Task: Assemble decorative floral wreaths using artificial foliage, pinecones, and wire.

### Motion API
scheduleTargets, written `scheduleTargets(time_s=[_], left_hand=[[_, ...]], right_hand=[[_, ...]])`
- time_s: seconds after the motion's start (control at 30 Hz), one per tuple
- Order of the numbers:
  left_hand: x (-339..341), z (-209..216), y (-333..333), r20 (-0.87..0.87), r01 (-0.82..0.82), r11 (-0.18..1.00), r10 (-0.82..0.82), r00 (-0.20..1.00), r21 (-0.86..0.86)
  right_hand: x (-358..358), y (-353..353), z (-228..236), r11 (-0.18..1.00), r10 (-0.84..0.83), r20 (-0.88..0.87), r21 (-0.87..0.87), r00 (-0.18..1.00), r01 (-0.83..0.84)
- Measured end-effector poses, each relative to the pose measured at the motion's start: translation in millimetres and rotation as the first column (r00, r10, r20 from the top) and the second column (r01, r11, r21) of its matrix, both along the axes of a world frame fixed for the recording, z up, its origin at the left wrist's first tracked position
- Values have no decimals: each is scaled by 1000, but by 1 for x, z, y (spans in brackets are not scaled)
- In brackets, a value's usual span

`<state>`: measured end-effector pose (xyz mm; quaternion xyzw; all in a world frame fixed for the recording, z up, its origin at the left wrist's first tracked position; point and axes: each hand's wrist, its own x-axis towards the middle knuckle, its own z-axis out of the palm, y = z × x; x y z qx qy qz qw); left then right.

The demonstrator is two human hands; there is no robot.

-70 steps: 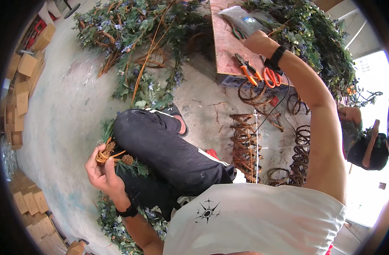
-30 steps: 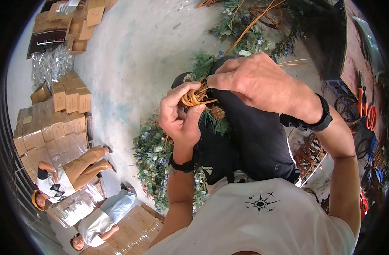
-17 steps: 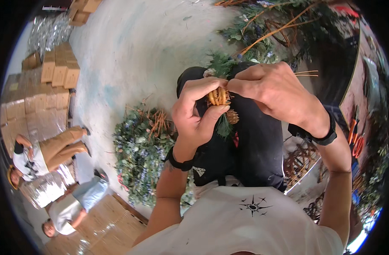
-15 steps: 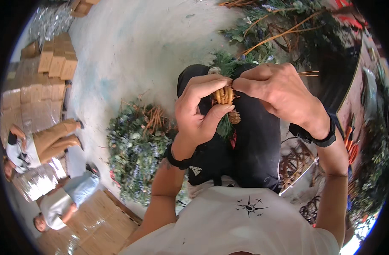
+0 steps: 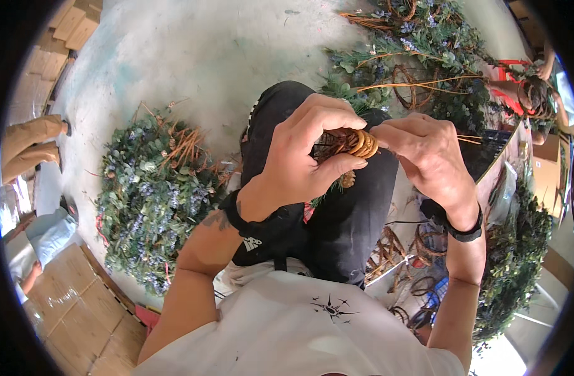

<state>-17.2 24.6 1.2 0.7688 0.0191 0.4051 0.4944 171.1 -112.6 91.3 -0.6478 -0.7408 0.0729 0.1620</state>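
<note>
The glossy, tan coil [image 5: 365,145] of thin, rounded vine sits between the 2 hands, above the dark trouser fabric of the knee [image 5: 356,232]. The left hand [image 5: 307,156] pinches it between thumb and fingers, hiding part of it; the right hand [image 5: 425,156] has thumb and forefinger pressed together at its edge, though what lies between them cannot be told. Slim, straight tan strands [image 5: 469,139] show beyond the right knuckles. Below the coil hangs a scaly brown pine cone [image 5: 348,180]. Leafy, blue-flowered greenery [image 5: 152,200] is heaped on the scuffed floor [image 5: 187,56] at left, near smooth cardboard cartons [image 5: 86,304].
</note>
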Motion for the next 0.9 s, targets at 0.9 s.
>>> scheduleTargets(time_s=[0.9], left_hand=[[2,-12,-4,81,123,964,-106,991,-238]], right_hand=[[21,8,-10,994,78,-314,-44,946,-96]])
